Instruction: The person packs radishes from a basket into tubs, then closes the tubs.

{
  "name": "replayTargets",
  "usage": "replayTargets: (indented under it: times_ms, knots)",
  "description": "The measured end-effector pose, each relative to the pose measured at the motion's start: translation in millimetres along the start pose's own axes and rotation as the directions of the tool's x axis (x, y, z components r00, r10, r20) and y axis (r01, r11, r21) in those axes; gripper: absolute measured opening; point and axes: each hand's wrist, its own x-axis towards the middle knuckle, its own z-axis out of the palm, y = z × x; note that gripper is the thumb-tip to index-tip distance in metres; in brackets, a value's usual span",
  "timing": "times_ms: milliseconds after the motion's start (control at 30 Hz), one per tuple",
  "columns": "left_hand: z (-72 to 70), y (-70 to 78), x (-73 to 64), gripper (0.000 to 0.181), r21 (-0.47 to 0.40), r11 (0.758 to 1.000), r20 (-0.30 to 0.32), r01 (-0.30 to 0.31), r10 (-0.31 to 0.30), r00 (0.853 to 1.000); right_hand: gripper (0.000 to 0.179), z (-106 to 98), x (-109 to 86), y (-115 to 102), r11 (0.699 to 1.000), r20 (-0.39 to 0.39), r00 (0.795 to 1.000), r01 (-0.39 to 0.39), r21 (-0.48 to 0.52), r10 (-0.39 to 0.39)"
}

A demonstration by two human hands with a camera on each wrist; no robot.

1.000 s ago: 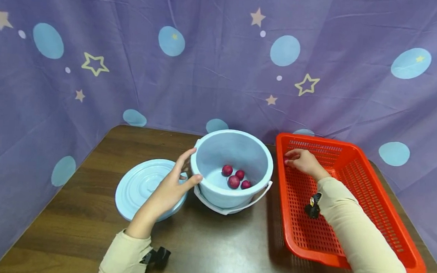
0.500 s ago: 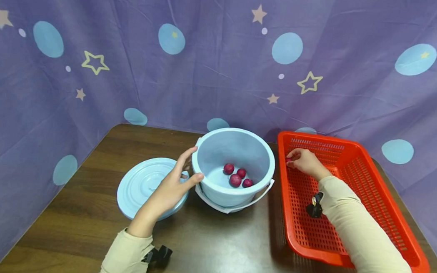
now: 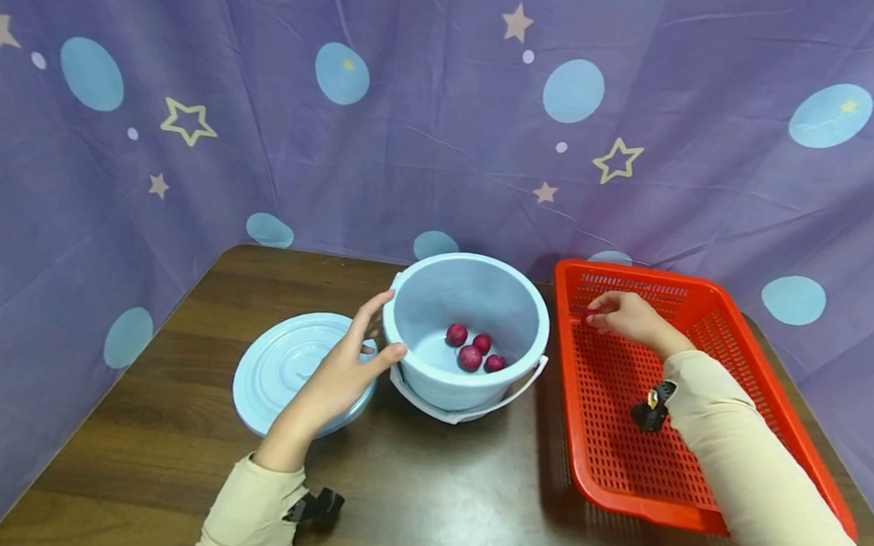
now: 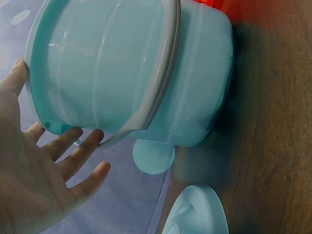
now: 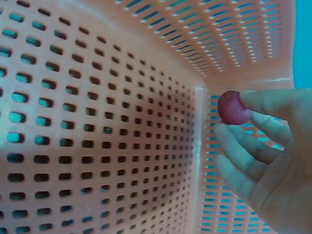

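Note:
Thumb and fingertips of my right hand [image 3: 633, 318] pinch a small round red radish [image 5: 234, 108] inside the red basket [image 3: 573, 432], close to its left wall. My left hand [image 3: 336, 380] is spread against the left side of the light blue bucket [image 3: 452, 395], its thumb and index fingertip at the rim. In the left wrist view its fingers [image 4: 80, 158] are loosely extended beside the bucket. Several more radishes [image 3: 469, 358] lie on the bucket's bottom. The bucket's white handle [image 3: 507, 403] hangs down along the front.
A light blue lid [image 3: 269, 375] lies on the brown wooden table [image 3: 423, 506], left of the bucket and partly behind my left forearm. The basket stands just right of the bucket. A purple curtain [image 3: 448, 98] hangs behind the table.
My right hand has moved slightly right, away from the basket's left wall, with the radish between its fingertips. My left hand stays at the bucket.

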Motion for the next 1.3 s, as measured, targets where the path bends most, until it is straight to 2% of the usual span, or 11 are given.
replayTargets:
  times_ms: [300,567,1067,1300]
  knots:
    - [0.3,-1.6,0.4,0.069,-0.003,1.0,0.004,-0.002,0.002,1.0,0.022,-11,-8.9,-14,0.998,-0.05,0.998,0.037,-0.06,-0.04]
    - [0.3,0.2,-0.5,0.069,0.006,1.0,-0.002,0.004,-0.004,1.0,0.025,-13,-22.0,-27,0.992,-0.092,0.994,0.054,-0.119,-0.065]
    - [0.3,-1.6,0.5,0.069,0.01,1.0,0.001,-0.005,0.005,1.0,0.023,-19,-47.1,-60,0.983,-0.151,0.977,0.131,-0.131,-0.151]
    - [0.2,-1.9,0.6,0.068,-0.002,1.0,0.008,-0.006,0.006,1.0,0.028,-21,-57.7,-77,0.982,-0.173,0.969,0.16,-0.104,-0.176]
